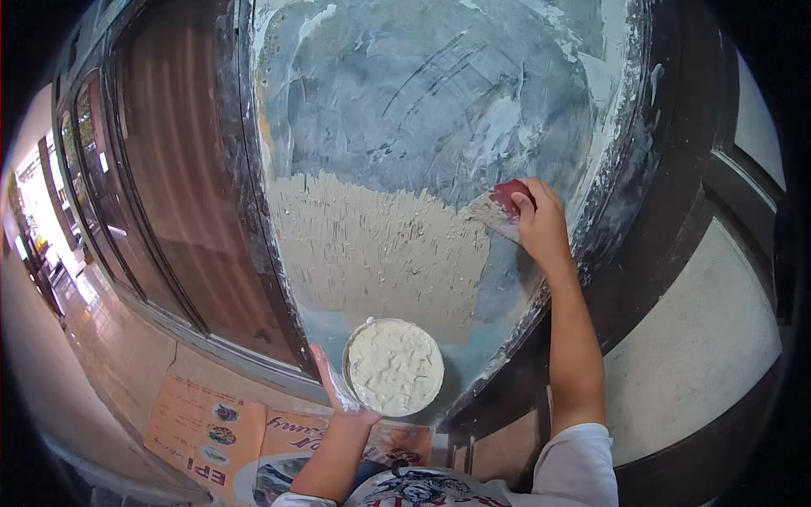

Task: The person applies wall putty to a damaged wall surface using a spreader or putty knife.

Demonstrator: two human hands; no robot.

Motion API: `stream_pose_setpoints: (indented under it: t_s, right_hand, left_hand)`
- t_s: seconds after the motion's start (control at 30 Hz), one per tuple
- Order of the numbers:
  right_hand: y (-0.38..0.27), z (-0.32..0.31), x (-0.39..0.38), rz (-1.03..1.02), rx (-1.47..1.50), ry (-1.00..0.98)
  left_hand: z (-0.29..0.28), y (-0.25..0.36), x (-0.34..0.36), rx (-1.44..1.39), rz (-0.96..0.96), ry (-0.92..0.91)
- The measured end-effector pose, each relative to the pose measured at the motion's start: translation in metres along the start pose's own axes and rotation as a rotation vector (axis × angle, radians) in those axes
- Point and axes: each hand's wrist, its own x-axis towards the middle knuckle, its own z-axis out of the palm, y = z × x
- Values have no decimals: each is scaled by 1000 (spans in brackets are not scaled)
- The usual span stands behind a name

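Note:
My right hand [544, 224] grips a dark red putty spreader [508, 197], its edge pressed to the wall panel [422, 93]. Pale putty clings around the blade. To its left, a ridged cream layer of putty [380, 245] covers the middle of the panel, while the upper part is smeared blue-grey. Lower down, my left hand [338, 389] supports a round tub [395, 367] of thick cream putty from its left side and underneath. White smears mark that hand; the fingers under the tub are hidden.
Dark wooden frames [245, 160] border the panel. At left stand a brown-curtained glass window [173, 169] and a tiled floor [93, 329]. An orange printed sheet [198, 422] lies on the floor below. A dark door with pale panels [701, 338] is at right.

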Motion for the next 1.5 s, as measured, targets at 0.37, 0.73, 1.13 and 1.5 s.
stream_pose_setpoints:
  t_s: [0.37,0.73,1.13,1.5]
  right_hand:
    - [-2,8,-2,-162,-131,55]
    - [-3,5,-3,-77,-236,4]
    - [-5,0,-2,-33,-164,24]
    - [-2,-1,-6,-65,-108,164]
  left_hand:
    - [2,-2,2,23,26,82]
    - [3,-1,0,59,31,54]
    - [-3,1,-2,11,24,66]
    - [-4,5,-7,-35,11,39]
